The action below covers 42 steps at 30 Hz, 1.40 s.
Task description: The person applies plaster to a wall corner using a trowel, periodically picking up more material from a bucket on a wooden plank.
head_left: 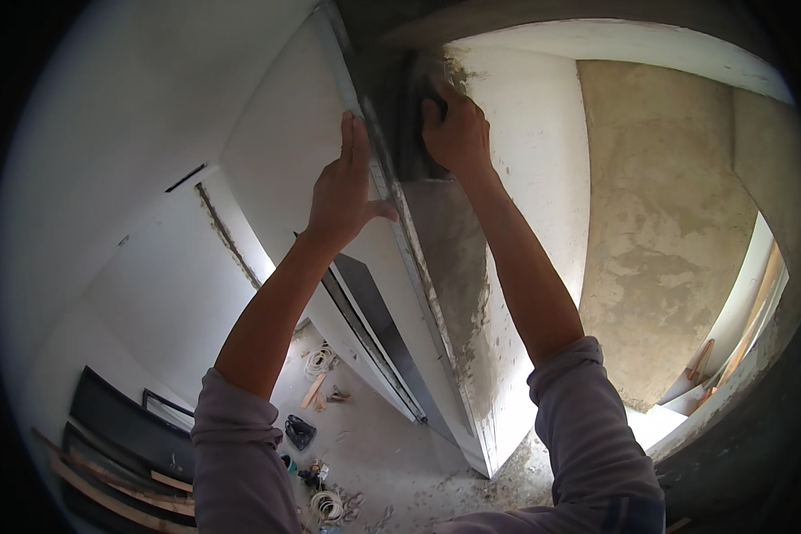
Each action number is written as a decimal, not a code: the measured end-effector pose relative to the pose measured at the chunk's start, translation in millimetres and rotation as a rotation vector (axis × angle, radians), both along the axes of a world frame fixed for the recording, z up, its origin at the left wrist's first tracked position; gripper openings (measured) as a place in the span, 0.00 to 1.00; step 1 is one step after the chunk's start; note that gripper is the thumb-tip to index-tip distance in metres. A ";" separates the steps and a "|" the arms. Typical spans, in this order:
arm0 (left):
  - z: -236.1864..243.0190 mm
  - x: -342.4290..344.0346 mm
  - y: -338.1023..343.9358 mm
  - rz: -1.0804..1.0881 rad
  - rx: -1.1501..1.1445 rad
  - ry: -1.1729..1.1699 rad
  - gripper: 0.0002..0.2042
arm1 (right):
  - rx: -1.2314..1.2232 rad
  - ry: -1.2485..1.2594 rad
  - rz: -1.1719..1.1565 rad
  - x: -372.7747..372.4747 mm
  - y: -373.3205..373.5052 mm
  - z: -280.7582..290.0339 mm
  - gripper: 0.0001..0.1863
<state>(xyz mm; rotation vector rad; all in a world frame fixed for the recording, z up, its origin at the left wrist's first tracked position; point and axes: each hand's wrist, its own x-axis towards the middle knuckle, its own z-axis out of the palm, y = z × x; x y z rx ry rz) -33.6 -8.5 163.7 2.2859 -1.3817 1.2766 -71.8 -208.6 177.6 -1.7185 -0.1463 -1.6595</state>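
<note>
A long, thin straight strip runs down the corner edge of a wall. My left hand lies against the pale wall face beside this strip, fingers stretched upward and thumb spread toward the edge. High on the adjoining face, my right hand is closed around a dark plastering trowel, whose handle is mostly hidden by my fingers. The trowel's blade rests on damp grey plaster. Below it, the plaster coat continues down the narrow face with a ragged right border.
Coiled pale cable, a black bag and small tools lie on the floor far below. Dark panels and wooden strips lean at lower left. A patchy brown plastered wall stands at right, beside an opening with planks.
</note>
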 end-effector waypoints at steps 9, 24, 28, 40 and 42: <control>-2.8 4.5 3.1 -0.038 -0.008 -0.097 0.70 | -0.031 -0.003 -0.010 0.0 -0.6 -5.8 0.24; -5.0 3.8 21.0 0.117 -0.002 -0.070 0.69 | -0.178 -0.016 0.032 -13.2 32.3 -37.3 0.23; -4.2 3.7 -0.6 0.076 -0.008 -0.057 0.69 | -0.048 -0.038 -0.049 -1.5 1.6 -7.4 0.24; -4.2 15.3 14.7 -0.009 -0.014 -0.097 0.72 | -0.062 -0.095 0.064 5.0 19.3 -52.1 0.24; -4.2 17.6 22.2 -0.032 -0.013 -0.110 0.72 | -0.057 -0.087 0.034 13.7 15.3 -54.5 0.24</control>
